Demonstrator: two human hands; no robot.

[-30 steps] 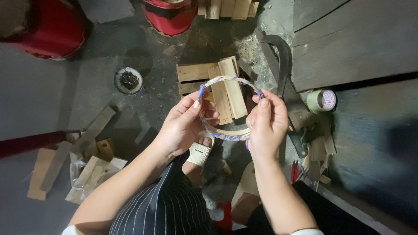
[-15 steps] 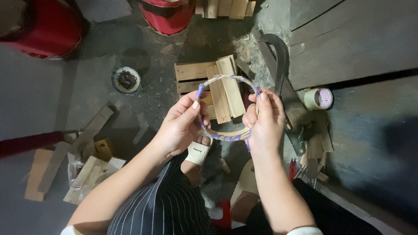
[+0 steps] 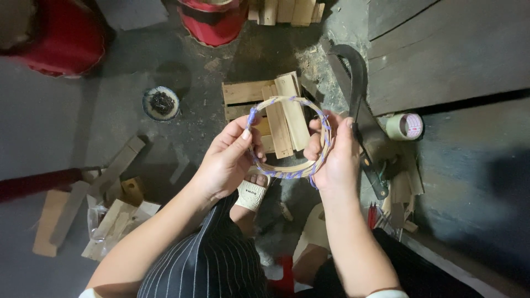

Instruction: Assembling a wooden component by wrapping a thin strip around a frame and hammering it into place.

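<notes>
A thin bamboo ring (image 3: 289, 100), wound with blue-purple cord, is held up in front of me by both hands. My left hand (image 3: 226, 159) pinches its left side between thumb and fingers. My right hand (image 3: 334, 154) grips its right side, where the cord is tied. Under the ring, on the floor, lies a small stack of wooden slats (image 3: 276, 110). My feet in sandals (image 3: 252, 194) show below the hands.
A curved saw-like blade (image 3: 356, 94) lies right of the ring beside a roll of tape (image 3: 404, 126). Red containers (image 3: 212, 22) stand at the top. A small round dish (image 3: 160, 102) and wood scraps (image 3: 110, 182) lie on the left. Wooden planks (image 3: 447, 49) fill the upper right.
The ring and both hands have shifted only slightly; my right fingers have re-gripped the ring's right side.
</notes>
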